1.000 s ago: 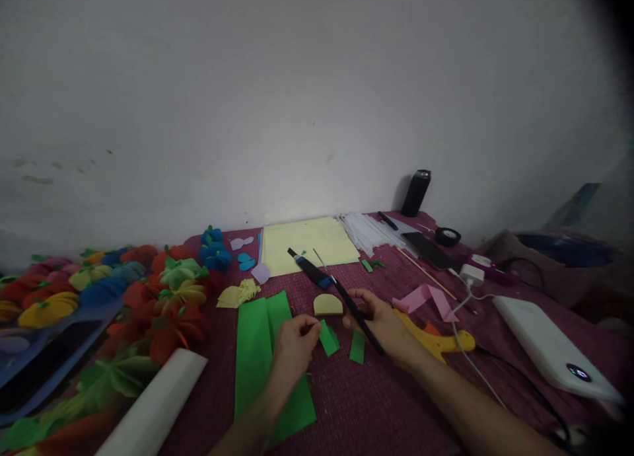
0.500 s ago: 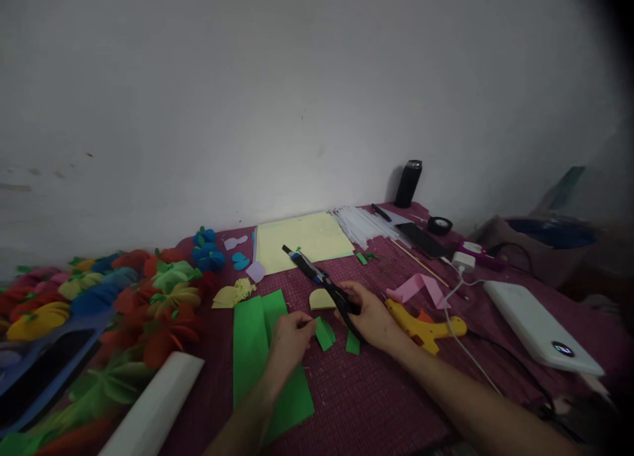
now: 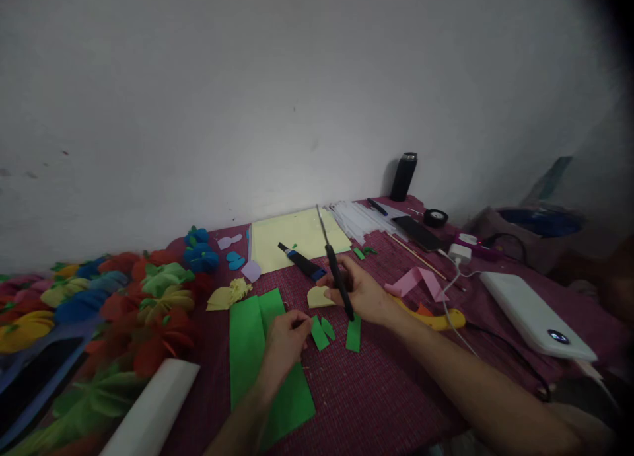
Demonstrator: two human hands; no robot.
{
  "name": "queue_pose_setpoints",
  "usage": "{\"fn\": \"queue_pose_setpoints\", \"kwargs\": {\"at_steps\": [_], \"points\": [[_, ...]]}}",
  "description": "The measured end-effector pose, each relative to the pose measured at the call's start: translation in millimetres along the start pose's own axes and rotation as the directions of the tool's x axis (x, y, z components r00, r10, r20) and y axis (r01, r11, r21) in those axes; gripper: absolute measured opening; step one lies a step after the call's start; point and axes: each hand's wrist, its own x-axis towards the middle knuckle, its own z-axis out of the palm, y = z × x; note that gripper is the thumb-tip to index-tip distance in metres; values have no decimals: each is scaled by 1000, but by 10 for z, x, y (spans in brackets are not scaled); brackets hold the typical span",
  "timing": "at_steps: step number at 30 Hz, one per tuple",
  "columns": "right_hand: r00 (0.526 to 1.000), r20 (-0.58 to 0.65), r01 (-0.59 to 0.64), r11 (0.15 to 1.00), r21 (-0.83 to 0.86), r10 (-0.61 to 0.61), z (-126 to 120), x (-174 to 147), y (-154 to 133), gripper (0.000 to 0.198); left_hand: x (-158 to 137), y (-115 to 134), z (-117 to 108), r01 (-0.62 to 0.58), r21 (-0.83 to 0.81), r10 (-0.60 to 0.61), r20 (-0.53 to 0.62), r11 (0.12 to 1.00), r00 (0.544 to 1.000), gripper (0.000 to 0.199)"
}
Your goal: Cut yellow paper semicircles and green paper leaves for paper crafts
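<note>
My right hand [image 3: 365, 296] grips a pair of black-handled scissors [image 3: 339, 281], with the blades pointing up and away from me. My left hand [image 3: 283, 347] is closed in a pinch at the upper corner of a small green strip [image 3: 319, 333]. Beside that strip lies a leaf-shaped green piece [image 3: 327, 328]. Another green rectangle [image 3: 353, 335] rests just below the scissors' handles. Under my left hand and forearm is a large folded green sheet [image 3: 247, 357]. A cream rounded piece [image 3: 319, 297] lies between my hands, and a black and blue box cutter [image 3: 303, 263] lies beyond it.
Many colourful flowers [image 3: 168, 297] crowd the left side, near a white roll [image 3: 153, 410]. Pale yellow sheets [image 3: 277, 234] and white sticks [image 3: 359, 221] lie at the back. Rightward are a yellow glue gun [image 3: 440, 320], a pink ribbon [image 3: 421, 281], cables and a white power bank [image 3: 535, 317].
The scissors have swung upright and off the box cutter, their blades now pointing toward the wall. A leaf-shaped green piece now shows apart from the strip at my left fingers.
</note>
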Motion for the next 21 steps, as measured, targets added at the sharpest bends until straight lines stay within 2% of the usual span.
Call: {"fn": "queue_pose_setpoints", "kwargs": {"at_steps": [6, 9, 13, 17, 21], "points": [[998, 57, 41, 991, -124, -35, 39, -38, 271, 45, -13, 25, -5, -133, -55, 130, -44, 990, 990, 20], [993, 113, 51, 975, -216, -27, 57, -28, 369, 43, -8, 27, 6, -97, -41, 96, -39, 994, 995, 21], [994, 108, 51, 939, -340, -15, 79, -22, 458, 42, -24, 56, 19, -59, -51, 56, -43, 997, 997, 20], [995, 96, 57, 937, -346, -25, 103, -20, 514, 38, -53, 93, 33, -48, -92, 44, -42, 995, 998, 19], [993, 113, 60, 960, -272, -30, 127, -1, 540, 36, -60, 98, 42, -38, -110, 35, -24, 993, 999, 20]]}}
